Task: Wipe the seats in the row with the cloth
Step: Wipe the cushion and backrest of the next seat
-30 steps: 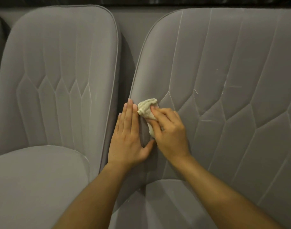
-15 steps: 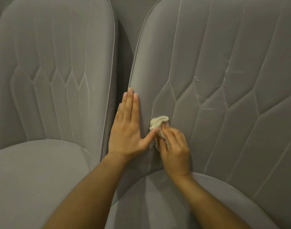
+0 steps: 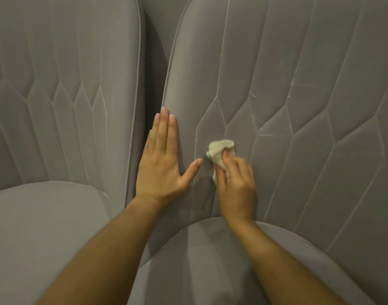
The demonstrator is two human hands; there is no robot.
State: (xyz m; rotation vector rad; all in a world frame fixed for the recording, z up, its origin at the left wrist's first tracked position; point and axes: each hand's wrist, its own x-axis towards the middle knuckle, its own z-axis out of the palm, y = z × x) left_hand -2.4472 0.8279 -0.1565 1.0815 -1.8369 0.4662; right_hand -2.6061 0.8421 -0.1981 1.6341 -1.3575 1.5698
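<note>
Cloth (image 3: pixel 219 150), a small cream wad, is pressed against the lower left part of the grey quilted backrest (image 3: pixel 298 139). Watching remotely, I see the right hand (image 3: pixel 237 186) grasping it, fingers curled over its lower half and slightly blurred. The left hand (image 3: pixel 162 168) lies released and flat on the backrest's left edge, fingers straight and together, with the thumb spread toward the cloth without touching it. Pale scuff marks (image 3: pixel 265 134) show on the backrest, right of the cloth. Below the backrest is its seat cushion (image 3: pixel 199 260). Left of the backrest, across a dark gap, stands a matching seat (image 3: pixel 56 106).
</note>
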